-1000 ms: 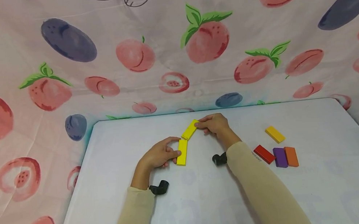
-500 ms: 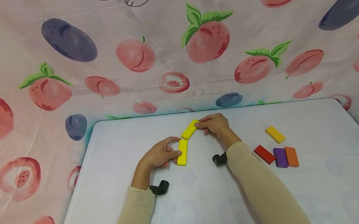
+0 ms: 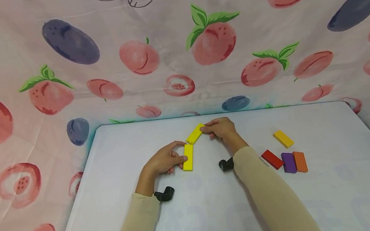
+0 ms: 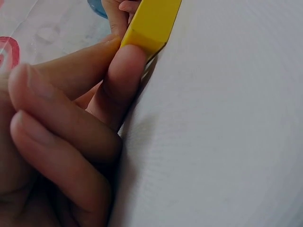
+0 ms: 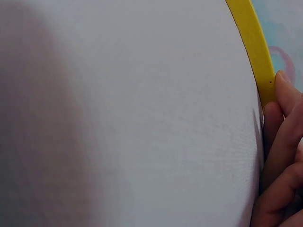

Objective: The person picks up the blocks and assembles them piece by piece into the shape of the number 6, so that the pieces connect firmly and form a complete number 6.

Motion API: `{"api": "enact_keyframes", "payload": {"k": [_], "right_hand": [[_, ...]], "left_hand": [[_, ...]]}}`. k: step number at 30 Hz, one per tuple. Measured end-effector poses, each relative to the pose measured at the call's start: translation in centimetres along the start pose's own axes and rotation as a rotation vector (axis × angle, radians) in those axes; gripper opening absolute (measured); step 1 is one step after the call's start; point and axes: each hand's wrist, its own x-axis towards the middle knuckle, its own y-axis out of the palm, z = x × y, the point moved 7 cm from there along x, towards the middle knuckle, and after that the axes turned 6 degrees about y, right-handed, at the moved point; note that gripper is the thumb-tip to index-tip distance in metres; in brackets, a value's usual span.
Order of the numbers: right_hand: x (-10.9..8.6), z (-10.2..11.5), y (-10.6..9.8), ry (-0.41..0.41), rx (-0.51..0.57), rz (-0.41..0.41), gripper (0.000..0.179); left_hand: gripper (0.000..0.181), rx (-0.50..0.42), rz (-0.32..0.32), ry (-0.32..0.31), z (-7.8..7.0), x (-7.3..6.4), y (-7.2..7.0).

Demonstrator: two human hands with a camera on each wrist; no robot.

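Two flat yellow blocks lie end to end at an angle on the white table, their near corners meeting or almost meeting. My left hand [image 3: 164, 159] holds the nearer yellow block [image 3: 188, 162] from its left side, thumb on it and index finger reaching to its far end. At the far block [image 3: 195, 134], my right hand [image 3: 221, 128] pinches the upper right end between thumb and fingers. The left wrist view shows fingertips [image 4: 128, 61] against the end of a yellow block [image 4: 156, 21]. A yellow block [image 5: 258, 52] runs along the right edge of the right wrist view, gripped at its lower end.
Right of the right sleeve lie a red block [image 3: 272, 159], a purple block [image 3: 289, 163], an orange block [image 3: 300, 161] touching or nearly touching the purple one, and a deeper yellow block [image 3: 283, 138]. A fruit-patterned cloth [image 3: 165, 57] hangs behind the white table [image 3: 202, 219].
The nearer yellow block has shifted very slightly to the right at its near end. Both hands keep their hold in nearly the same place.
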Motion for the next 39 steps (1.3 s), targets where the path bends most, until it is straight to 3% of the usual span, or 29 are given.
{"api": "enact_keyframes", "payload": {"k": [19,28,33,39], "right_hand": [[-0.2,0.0,-0.1,-0.009,0.041,0.021,0.039],[-0.3,-0.7,-0.5,-0.026,0.079,0.079,0.042],[-1.2,-0.9,-1.5,-0.04,0.039,0.101,0.046],[-2.7,-0.7,-4.3,-0.087,-0.012,0.141,0.051]], "left_hand": [[0.052,-0.006,0.0,0.005,-0.2,0.0,0.0],[0.053,-0.01,0.01,0.024,-0.4,0.0,0.3],[0.051,-0.003,0.003,0.021,-0.3,0.0,0.2],[0.05,-0.011,0.007,0.024,0.0,0.0,0.1]]}}
